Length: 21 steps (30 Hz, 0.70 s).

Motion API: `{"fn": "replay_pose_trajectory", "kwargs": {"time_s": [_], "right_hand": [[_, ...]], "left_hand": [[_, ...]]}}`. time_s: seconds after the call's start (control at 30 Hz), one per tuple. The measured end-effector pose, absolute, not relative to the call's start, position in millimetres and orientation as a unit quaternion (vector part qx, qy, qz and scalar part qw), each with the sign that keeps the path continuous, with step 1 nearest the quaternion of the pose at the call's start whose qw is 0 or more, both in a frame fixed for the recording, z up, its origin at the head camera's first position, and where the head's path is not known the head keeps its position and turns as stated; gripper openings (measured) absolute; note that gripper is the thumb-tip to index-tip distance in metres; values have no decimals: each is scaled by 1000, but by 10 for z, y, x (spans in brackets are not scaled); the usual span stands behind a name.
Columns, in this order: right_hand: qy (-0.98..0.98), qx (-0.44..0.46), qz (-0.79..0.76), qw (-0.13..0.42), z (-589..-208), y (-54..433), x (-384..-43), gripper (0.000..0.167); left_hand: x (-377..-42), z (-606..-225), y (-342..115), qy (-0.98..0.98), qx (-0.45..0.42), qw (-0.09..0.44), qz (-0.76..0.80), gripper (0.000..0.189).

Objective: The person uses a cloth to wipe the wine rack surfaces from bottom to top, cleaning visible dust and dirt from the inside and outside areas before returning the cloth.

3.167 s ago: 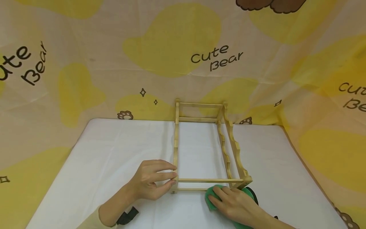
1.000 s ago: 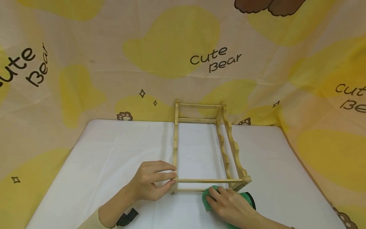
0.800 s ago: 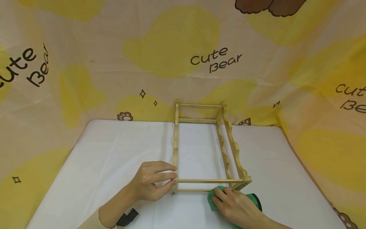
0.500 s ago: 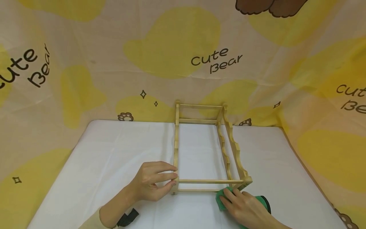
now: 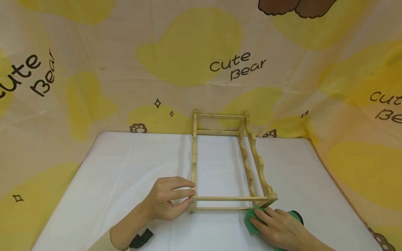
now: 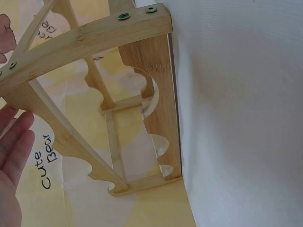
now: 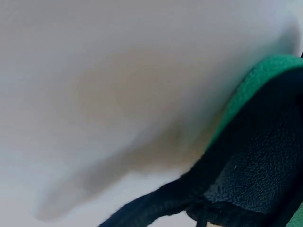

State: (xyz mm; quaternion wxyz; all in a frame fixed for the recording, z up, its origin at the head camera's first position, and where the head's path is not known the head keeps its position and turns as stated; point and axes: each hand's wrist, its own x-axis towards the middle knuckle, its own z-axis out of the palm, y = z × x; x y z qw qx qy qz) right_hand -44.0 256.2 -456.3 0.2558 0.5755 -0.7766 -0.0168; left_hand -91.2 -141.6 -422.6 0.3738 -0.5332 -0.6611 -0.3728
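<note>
A light wooden rack (image 5: 193, 153) with wavy notched side boards stands on the white-covered table. My left hand (image 5: 166, 198) holds the rack's near left corner, its fingertips and thumb on the side board. In the left wrist view, fingers (image 6: 19, 142) reach the notched board (image 6: 66, 137) below the screwed end bar (image 6: 90, 40). My right hand (image 5: 279, 226) grips a bunched green cloth (image 5: 251, 223) with black edging at the rack's near right foot, by the end of the lower rod (image 5: 220, 208). The right wrist view shows the cloth (image 7: 265, 71) close up, with its dark edge.
Behind the white tabletop (image 5: 141, 153) and at both sides hangs a yellow patterned fabric (image 5: 188, 45). A black strap (image 5: 141, 238) shows beside my left wrist. The rack's far end reaches the back edge of the table.
My right hand has slid the green cloth rightward along the lower rod to the near right corner. My left hand and the rack have stayed in place.
</note>
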Motion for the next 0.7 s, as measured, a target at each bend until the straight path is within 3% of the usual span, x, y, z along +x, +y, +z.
{"fn": "replay_pose_trajectory", "kwargs": {"time_s": [0.23,0.47,0.7], "right_hand": [[-772,570,-19,279,-4507,2683,-453,36],[-770,561,-5,306,-4321,2797,-465,40],[-729,562,46,389,-4002,2736,-504,32]], "left_hand": [[-915,-4229,-1433,-662,-535,369,-372,16],[-920,-4229,-1437,-663,-536,370,-369,16],[-922,-4241,-1437,-666,-531,368,-372,16]]}}
